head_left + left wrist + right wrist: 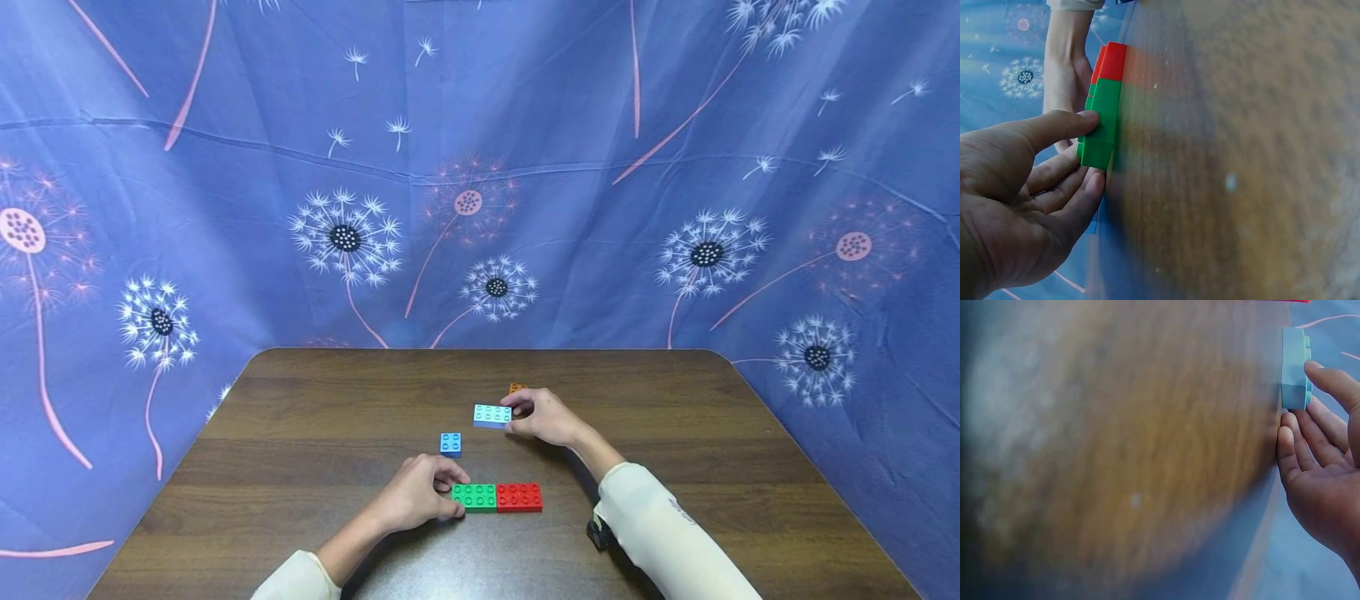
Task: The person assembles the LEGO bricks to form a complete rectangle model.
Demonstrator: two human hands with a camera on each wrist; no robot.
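Observation:
My left hand [418,493] grips the left end of a green toy building brick [476,498], thumb along its near side and fingers behind. A red brick [520,498] of the same size sits end to end with the green one, and both lie on the table. Farther back, my right hand [551,418] holds a light blue brick [491,416] by its right end between thumb and fingers. In the right wrist view the thumb lies against the light blue brick [1294,369], with the other fingers at its end.
A small blue four-stud brick [450,444] lies between the two hands, just beyond the left fingers. Partly hidden behind the right hand is an orange brick [517,388]. The brown wooden table [337,400] ends at a blue dandelion-patterned cloth [585,250].

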